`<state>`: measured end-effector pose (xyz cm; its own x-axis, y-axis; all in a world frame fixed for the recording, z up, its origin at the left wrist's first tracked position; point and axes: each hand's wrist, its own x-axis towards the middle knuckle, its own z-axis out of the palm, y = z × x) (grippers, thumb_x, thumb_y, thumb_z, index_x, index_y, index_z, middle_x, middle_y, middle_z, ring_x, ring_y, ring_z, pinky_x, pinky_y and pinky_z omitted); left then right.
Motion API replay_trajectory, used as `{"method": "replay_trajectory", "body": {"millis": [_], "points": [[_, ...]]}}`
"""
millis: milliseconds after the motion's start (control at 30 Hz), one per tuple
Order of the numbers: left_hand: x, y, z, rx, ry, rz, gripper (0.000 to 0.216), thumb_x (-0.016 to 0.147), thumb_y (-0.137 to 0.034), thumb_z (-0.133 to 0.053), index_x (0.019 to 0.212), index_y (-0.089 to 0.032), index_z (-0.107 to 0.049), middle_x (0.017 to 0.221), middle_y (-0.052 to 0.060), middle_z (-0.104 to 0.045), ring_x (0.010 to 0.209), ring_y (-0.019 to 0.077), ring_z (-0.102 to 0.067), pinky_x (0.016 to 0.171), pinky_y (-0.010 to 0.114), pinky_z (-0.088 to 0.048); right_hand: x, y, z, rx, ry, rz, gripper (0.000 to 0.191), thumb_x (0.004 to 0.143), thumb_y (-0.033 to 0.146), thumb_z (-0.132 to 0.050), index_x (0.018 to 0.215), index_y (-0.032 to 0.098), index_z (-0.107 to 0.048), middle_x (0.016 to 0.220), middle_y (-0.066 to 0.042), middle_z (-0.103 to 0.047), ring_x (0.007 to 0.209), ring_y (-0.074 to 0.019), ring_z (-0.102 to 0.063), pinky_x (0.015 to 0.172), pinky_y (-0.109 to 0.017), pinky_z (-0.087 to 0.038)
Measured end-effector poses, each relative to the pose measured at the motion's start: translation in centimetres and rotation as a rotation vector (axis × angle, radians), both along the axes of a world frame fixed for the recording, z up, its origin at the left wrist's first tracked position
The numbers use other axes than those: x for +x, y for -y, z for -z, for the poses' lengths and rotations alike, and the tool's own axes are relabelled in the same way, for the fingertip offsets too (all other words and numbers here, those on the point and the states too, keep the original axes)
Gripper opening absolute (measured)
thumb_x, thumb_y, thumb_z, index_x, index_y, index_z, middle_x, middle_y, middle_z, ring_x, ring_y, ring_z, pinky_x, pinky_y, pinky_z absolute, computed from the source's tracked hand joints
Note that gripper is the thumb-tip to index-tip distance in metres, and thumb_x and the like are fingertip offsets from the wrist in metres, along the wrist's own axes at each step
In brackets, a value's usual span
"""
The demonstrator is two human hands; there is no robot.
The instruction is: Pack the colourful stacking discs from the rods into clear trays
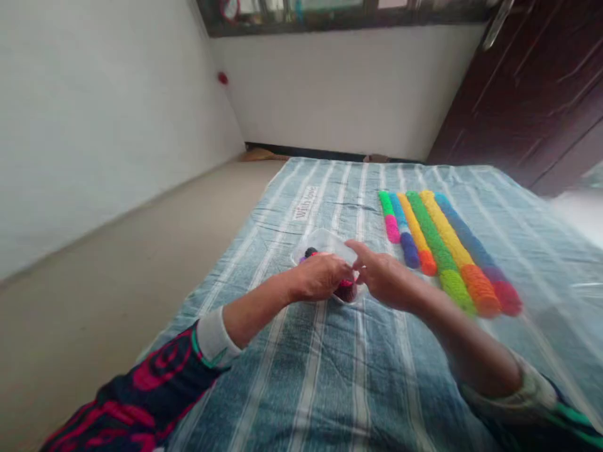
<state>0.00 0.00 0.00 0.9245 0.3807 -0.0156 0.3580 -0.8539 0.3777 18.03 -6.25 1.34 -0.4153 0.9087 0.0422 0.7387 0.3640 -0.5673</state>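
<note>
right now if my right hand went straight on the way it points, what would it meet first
Probably the clear container, just ahead of the right hand; depth is hard to judge.

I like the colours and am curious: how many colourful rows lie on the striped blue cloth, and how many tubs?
Rows of small coloured pieces: 6
Clear plastic tub: 1
Total: 7

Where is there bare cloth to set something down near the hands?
Bare striped cloth lies between the forearms, nearer than the left hand and right hand. More lies left of the clear container, out to the cloth's edge. Crowded: both hands meet over the container, and the coloured rows fill the cloth right of it.
</note>
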Motion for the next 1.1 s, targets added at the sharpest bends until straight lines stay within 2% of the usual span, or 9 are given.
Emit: {"method": "replay_trajectory", "body": {"millis": [200,500,700,900,1033,1100], "points": [[-0.4,0.1,-0.4,-0.018,0.072,-0.002,0.019,0.084,-0.009,-0.052,0.091,-0.019,-0.067,0.089,0.004,-0.070,0.090,0.0173,-0.064,0.089,0.031,-0.046,-0.7,0.4,1.2,0.030,-0.004,0.063,0.067,0.079,0.004,-0.039,0.144,0.010,-0.025,0.112,-0.020,-0.067,0.082,-0.0219,-0.068,0.072,-0.035,-0.050],[-0.7,-0.2,-0.8,-0.056,0.101,-0.023,0.020,0.085,-0.010,-0.051,0.091,-0.018,-0.068,0.088,0.003,-0.071,0.087,0.0158,-0.065,0.085,0.029,-0.049,-0.7,0.3,1.7,0.135,0.032,0.080,0.069,0.079,0.006,-0.038,0.146,0.012,-0.024,0.118,-0.019,-0.064,0.091,-0.0243,-0.066,0.075,-0.037,-0.050],[-2.1,-0.9,-2.7,-0.019,0.152,-0.048,0.029,0.083,-0.004,-0.046,0.098,-0.015,-0.068,0.095,0.005,-0.071,0.089,0.0154,-0.066,0.085,0.030,-0.051,-0.8,0.3,1.7,0.127,0.079,0.079,0.072,0.077,0.003,-0.040,0.147,0.010,-0.024,0.119,-0.020,-0.063,0.090,-0.0254,-0.067,0.074,-0.035,-0.050],[-3.2,-1.5,-4.1,0.013,0.226,-0.054,0.028,0.084,-0.006,-0.045,0.098,-0.013,-0.068,0.100,0.007,-0.071,0.096,0.0172,-0.066,0.088,0.032,-0.052,-0.7,0.1,1.8,0.164,0.046,0.094,0.073,0.076,0.002,-0.041,0.147,0.013,-0.027,0.116,-0.019,-0.066,0.090,-0.0244,-0.067,0.071,-0.034,-0.051],[-3.3,-1.0,-4.8,0.029,0.255,-0.134,0.026,0.085,-0.010,-0.047,0.100,-0.013,-0.068,0.100,0.008,-0.071,0.096,0.0180,-0.066,0.087,0.032,-0.052,-0.5,0.1,1.3,0.151,0.002,0.054,0.072,0.077,0.003,-0.040,0.147,0.011,-0.026,0.115,-0.019,-0.066,0.086,-0.0218,-0.067,0.069,-0.032,-0.051],[-3.1,-0.3,-5.3,-0.003,0.236,-0.128,0.024,0.085,-0.012,-0.049,0.100,-0.013,-0.067,0.099,0.008,-0.071,0.095,0.0185,-0.066,0.087,0.033,-0.052,-0.3,0.0,1.1,0.179,-0.030,0.044,0.071,0.078,0.004,-0.041,0.147,0.010,-0.027,0.114,-0.019,-0.066,0.086,-0.0211,-0.067,0.072,-0.033,-0.051]]}}
